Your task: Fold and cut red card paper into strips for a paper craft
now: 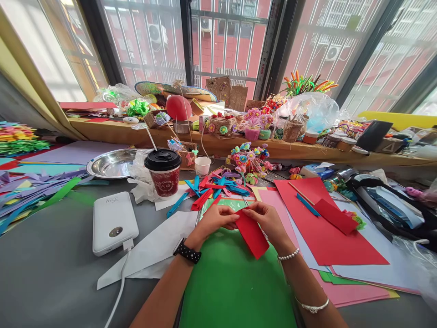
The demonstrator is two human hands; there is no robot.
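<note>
A red strip of paper [253,237] hangs tilted between my hands, above a green mat or folder [235,282]. The fingers of my left hand [218,219] pinch its upper left corner. My right hand [268,219] grips the top edge with thumb and forefinger, close beside the left. Just beyond lies a heap of folded red and blue paper pieces [218,186]. To the right, a large red sheet [327,228] carries a smaller red strip [336,216], a blue folded piece [307,205] and a thin stick [300,192].
Left of me are a white power bank [115,218] with a cable, a lidded coffee cup [163,175], a metal dish [111,164] and paper strips [41,193]. A paper cup [202,166] and pipe-cleaner flowers [249,159] stand farther back, below a crowded window ledge [143,136].
</note>
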